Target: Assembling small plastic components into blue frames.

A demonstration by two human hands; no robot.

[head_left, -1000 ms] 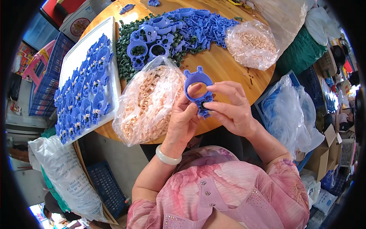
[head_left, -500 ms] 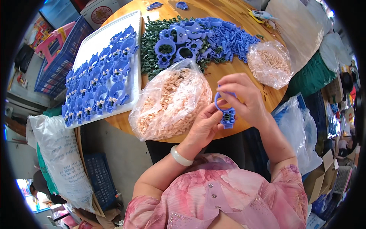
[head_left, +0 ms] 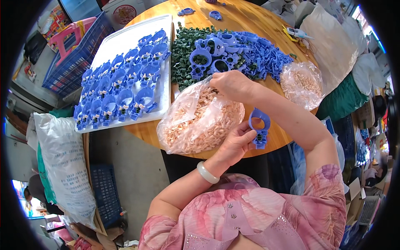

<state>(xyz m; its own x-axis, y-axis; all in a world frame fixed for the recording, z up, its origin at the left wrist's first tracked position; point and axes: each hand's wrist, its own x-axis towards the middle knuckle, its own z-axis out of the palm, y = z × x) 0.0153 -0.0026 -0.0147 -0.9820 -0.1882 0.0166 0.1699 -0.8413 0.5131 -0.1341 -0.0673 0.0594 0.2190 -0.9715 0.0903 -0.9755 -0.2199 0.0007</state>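
My left hand (head_left: 235, 145) is closed on a blue plastic part (head_left: 261, 137) with a ring at the top and a small molded body below, held at the table's near edge. My right hand (head_left: 234, 85) reaches across to the top of a clear bag (head_left: 200, 121) full of small beige plastic pieces. Its fingers are bent together by the bag's upper edge, beside the dark green pieces (head_left: 182, 54); what they pinch, if anything, is hidden. Larger blue ring parts (head_left: 201, 58) lie on the green pile, against a heap of small blue parts (head_left: 266, 56).
A white tray (head_left: 114, 43) on the left bears rows of assembled blue pieces (head_left: 125, 98). A second bag of beige pieces (head_left: 302, 83) lies to the right. Farther back are a white-and-yellow tool (head_left: 298, 33) and loose blue parts (head_left: 215, 15). A blue crate (head_left: 75, 62) stands left of the table.
My right hand has let go of the blue part and moved left and away to the beige bag's top. The left hand still holds the part. The whole view has shifted slightly.
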